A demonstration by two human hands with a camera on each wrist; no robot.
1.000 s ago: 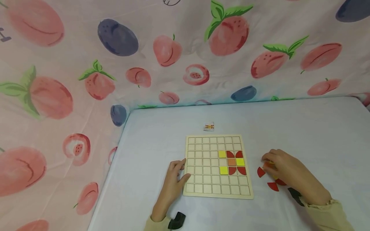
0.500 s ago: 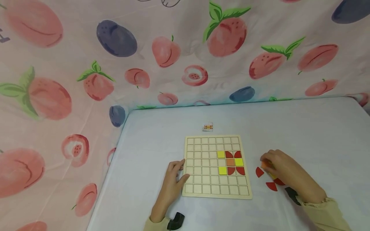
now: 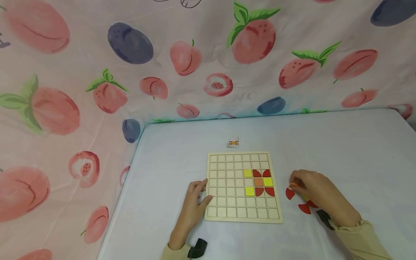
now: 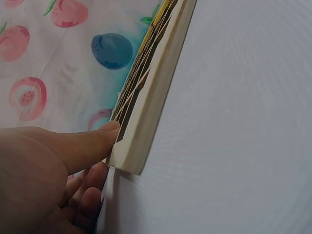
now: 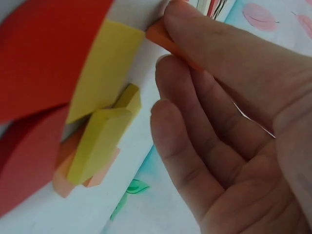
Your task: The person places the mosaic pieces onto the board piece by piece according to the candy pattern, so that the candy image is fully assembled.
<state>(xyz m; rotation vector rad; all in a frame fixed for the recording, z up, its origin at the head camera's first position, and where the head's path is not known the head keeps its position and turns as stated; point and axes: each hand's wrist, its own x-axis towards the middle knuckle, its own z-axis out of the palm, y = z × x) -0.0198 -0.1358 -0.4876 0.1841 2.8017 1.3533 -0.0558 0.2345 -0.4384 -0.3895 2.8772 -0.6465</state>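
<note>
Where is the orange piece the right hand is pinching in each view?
Head: orange piece right of the board, in the right hand.
Left wrist: not in it.
Right wrist: orange piece at upper middle, up and right of the yellow pieces.
Shared landmark: fruit-print cloth, in all three.

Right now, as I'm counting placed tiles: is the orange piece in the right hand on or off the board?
Off. The right hand pinches the orange piece beside the board, with white tabletop showing between the two.
</note>
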